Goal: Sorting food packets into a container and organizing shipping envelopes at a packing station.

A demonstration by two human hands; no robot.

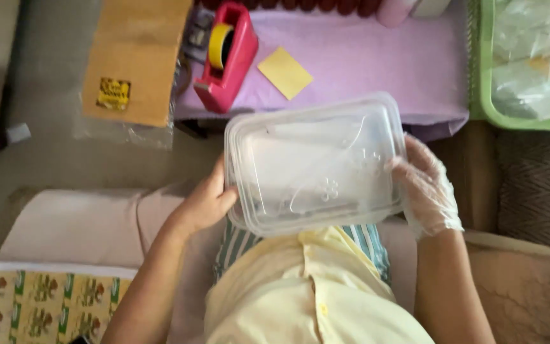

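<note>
Clear container (316,162) (lidded) lying crosswise

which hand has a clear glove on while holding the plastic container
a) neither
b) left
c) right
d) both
c: the right hand wears a thin clear glove at the edge of the clear plastic container, while the left hand grips the opposite edge bare.

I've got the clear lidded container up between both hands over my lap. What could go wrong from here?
1. The clear plastic container is pinched only at its two short ends, left hand bare, right hand in a thin glove, with nothing under it; it might slip.
2. Squeezing the ends could flex the walls and pop the lid.
3. The pink tape dispenser and yellow note pad lie just beyond on the purple-covered table; moving the container forward could knock them.
</note>
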